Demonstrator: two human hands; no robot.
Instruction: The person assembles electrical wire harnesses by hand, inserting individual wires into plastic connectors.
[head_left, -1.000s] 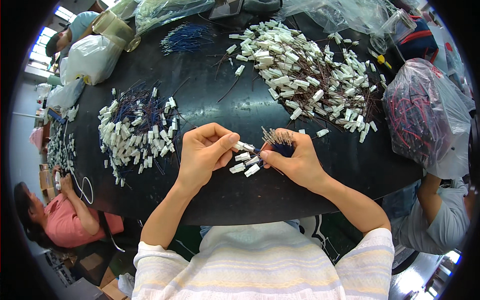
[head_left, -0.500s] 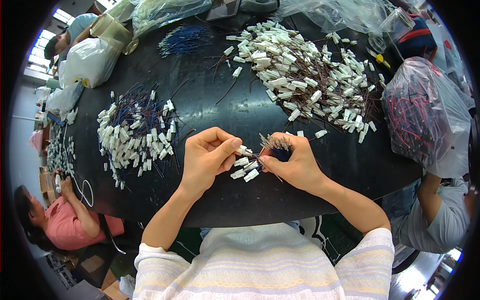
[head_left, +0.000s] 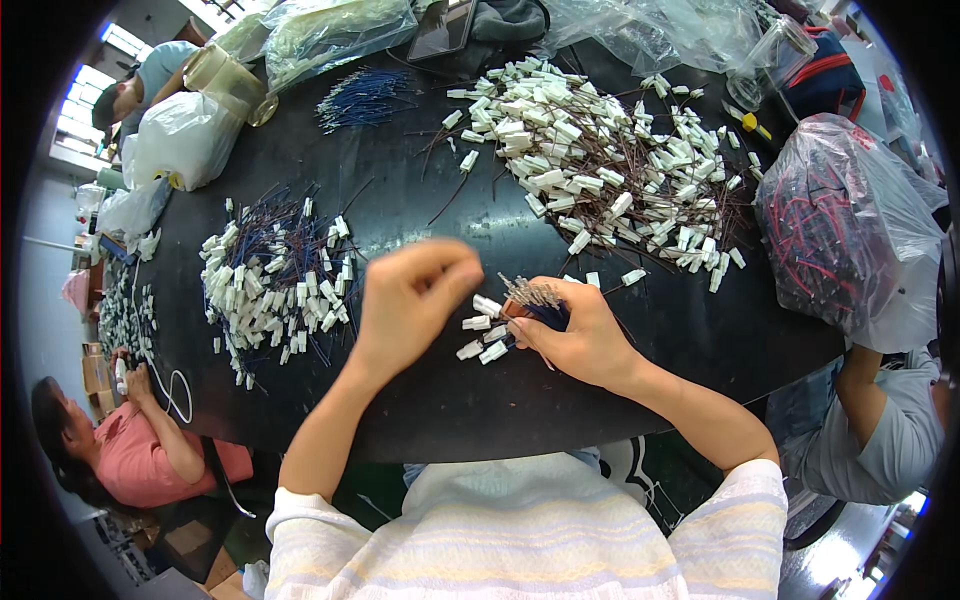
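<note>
My right hand is closed round a bundle of dark blue wires whose bare metal terminals fan out past the thumb. Several white plastic connectors cluster just left of its fingertips, their wires running toward that hand. Beside them, a little to the left, my left hand hovers over the black table with curled fingers. Motion smears those fingertips, so whether anything sits between them is unclear. A large pile of white connectors on brown wires spreads ahead to the right; a smaller pile with blue wires lies left.
Loose blue wires lie at the table's far side. A clear bag of red and dark wires stands right, near yellow-handled snips. Plastic bags line the far edge. Co-workers sit at left and right.
My left hand has drawn up and away from the white connector it was pinching near the bundle. The right hand, still gripping the wires, has shifted slightly left.
</note>
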